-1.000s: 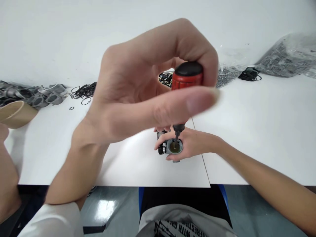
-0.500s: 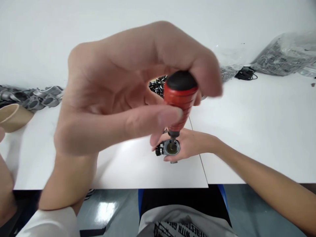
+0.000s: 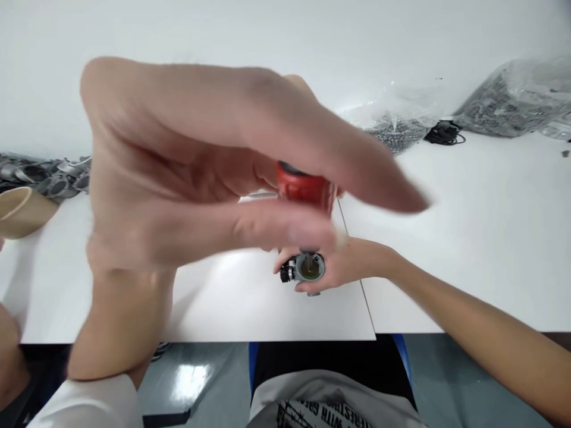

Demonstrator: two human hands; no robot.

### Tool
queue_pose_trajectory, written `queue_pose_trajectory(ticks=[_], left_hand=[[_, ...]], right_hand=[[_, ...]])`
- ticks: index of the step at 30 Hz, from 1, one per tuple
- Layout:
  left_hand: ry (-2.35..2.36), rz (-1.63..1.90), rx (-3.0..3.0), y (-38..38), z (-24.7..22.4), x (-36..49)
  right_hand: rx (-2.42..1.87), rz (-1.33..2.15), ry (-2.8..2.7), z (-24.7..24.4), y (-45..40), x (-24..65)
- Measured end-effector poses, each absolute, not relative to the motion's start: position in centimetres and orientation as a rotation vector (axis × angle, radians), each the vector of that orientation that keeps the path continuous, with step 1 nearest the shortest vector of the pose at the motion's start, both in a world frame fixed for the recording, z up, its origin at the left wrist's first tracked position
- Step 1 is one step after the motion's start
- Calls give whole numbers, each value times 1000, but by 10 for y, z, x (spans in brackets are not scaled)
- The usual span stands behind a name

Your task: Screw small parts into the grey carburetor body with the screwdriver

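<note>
My left hand (image 3: 196,166) fills the foreground, its thumb and fingers around the red handle of a screwdriver (image 3: 307,191). The screwdriver stands roughly upright, and its shaft reaches down into the round bore of a small grey metal part (image 3: 311,277), which looks like a carburetor body. A black knob (image 3: 285,273) sticks out from the part's left side. My right hand (image 3: 343,264) is closed around this part at the white table, fingers behind it and thumb in front. Fingers and thumb hide much of the handle. The tip inside the bore is too small to make out.
On the left lie grey metal castings (image 3: 49,177) beside a tan cup-like container (image 3: 27,211). Clear plastic bags of small parts (image 3: 513,101) and a black coil (image 3: 444,132) stand at the back right. Another person's arm (image 3: 11,356) shows at the left edge.
My left hand has shifted left and turned about the handle. Its forefinger has stretched out to the right, covering the handle's top. The right hand and metal part stay nearly in place.
</note>
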State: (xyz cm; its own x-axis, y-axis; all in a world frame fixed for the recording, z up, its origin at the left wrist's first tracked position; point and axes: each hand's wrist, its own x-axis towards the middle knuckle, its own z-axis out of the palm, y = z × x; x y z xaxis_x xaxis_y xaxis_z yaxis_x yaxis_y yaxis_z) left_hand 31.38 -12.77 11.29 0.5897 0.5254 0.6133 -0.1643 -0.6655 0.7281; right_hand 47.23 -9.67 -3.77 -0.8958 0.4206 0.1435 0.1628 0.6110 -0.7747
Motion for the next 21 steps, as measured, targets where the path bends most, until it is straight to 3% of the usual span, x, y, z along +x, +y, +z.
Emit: queue_pose_trajectory(ticks=[3,7,12,16,21], left_hand=[[356,1230,1987,-127,110,312],[361,905,2003,-125,113,307],[299,1139,2035,-124,114,316],[342,1220,2052,-124,114,317],[501,921,2131,-133,123,311]], right_hand=[[-450,1268,-2518,-37,-92,476],[-288,1620,-2441,-37,-78,489],[-234,1951,-2215,-35,-69,495],[-374,1950,-2123,-39,-76,488],[-380,1936,-2069,-45,-80,483]])
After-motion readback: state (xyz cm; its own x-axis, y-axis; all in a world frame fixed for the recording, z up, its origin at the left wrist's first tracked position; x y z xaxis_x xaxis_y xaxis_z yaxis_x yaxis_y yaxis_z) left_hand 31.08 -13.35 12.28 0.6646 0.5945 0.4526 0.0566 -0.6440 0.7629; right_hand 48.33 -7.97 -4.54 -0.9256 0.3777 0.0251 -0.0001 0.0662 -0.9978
